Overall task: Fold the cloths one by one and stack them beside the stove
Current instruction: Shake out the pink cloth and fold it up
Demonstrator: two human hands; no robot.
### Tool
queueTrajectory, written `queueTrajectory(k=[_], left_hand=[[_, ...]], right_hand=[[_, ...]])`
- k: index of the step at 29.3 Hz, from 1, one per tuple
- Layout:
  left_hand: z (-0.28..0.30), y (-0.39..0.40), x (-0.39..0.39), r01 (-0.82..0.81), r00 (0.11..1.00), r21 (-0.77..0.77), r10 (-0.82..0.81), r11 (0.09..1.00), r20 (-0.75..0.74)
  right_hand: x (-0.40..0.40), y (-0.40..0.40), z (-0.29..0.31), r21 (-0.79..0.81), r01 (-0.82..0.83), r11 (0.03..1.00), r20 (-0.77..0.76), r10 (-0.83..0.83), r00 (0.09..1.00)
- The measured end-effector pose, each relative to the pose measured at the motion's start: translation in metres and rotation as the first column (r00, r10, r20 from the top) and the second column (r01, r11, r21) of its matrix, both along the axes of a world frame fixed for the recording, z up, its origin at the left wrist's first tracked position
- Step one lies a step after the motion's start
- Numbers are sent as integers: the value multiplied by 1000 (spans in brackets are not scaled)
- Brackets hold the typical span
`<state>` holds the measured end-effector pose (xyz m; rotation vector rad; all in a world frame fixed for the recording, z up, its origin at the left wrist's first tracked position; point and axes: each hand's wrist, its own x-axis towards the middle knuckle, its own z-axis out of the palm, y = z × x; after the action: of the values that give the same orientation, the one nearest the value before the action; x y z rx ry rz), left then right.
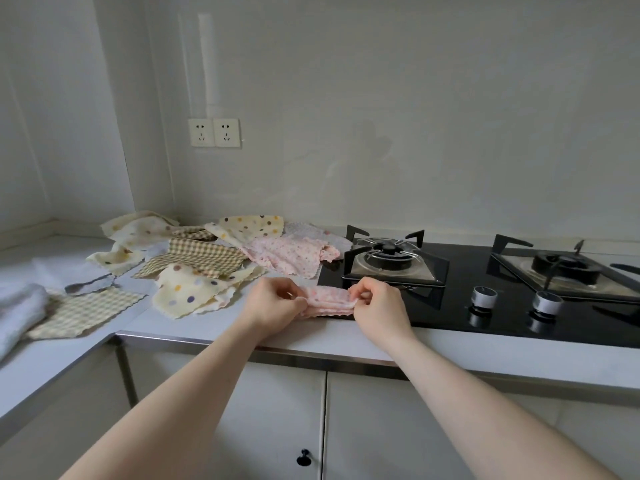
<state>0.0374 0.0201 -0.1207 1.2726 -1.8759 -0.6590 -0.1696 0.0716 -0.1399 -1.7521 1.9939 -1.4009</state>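
Note:
A small pink cloth (328,301), folded into a narrow band, hangs just above the counter at the stove's left edge. My left hand (273,301) pinches its left end and my right hand (375,303) pinches its right end. Behind them lie several loose cloths: a cream polka-dot cloth (194,292), a checked cloth (204,259), a pink floral cloth (287,256) and another dotted cloth (252,228). The black glass stove (450,306) is on the right.
A checked cloth (86,311) and a white towel (17,306) lie at the left of the L-shaped white counter (194,327). Two burners with pan supports (391,258) and two knobs (485,296) sit on the stove. Wall sockets (214,132) are behind.

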Motion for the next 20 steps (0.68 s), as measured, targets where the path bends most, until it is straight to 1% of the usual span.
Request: queueTrajectory(k=[2, 5, 7, 9, 11, 13, 15, 17, 19, 20], left_hand=[[-4, -4, 0, 14, 999, 28, -15, 1000, 50], [-7, -9, 1, 26, 999, 38, -27, 999, 26], [-7, -11, 0, 1, 1000, 45, -2, 999, 27], [-8, -12, -1, -41, 998, 32, 39, 999, 48], [-6, -12, -2, -68, 995, -16, 69, 998, 73], [-8, -12, -1, -73, 992, -42, 77, 996, 101], [-9, -12, 0, -48, 992, -32, 51, 998, 116], [-9, -12, 0, -30, 983, -7, 31, 1000, 183], [-10, -14, 0, -29, 956, 6, 26, 1000, 293], [-11, -15, 0, -25, 955, 11, 20, 1000, 297]], right_hand=[[3, 1, 1, 11, 1, 1000, -27, -1, 1000], [2, 0, 0, 8, 24, 1000, -23, -24, 999], [0, 0, 1, 24, 27, 999, -13, -27, 1000], [0, 0, 2, 40, 24, 999, -34, -23, 999], [1, -1, 3, 47, 39, 998, -73, -36, 997], [1, 0, 3, 101, 67, 993, -150, -51, 987], [4, 0, 3, 172, 99, 980, -241, -56, 969], [6, 1, 3, 203, 118, 972, -282, -57, 958], [8, 4, 4, 191, 111, 975, -256, -60, 965], [7, 5, 4, 172, 96, 980, -232, -55, 971]])
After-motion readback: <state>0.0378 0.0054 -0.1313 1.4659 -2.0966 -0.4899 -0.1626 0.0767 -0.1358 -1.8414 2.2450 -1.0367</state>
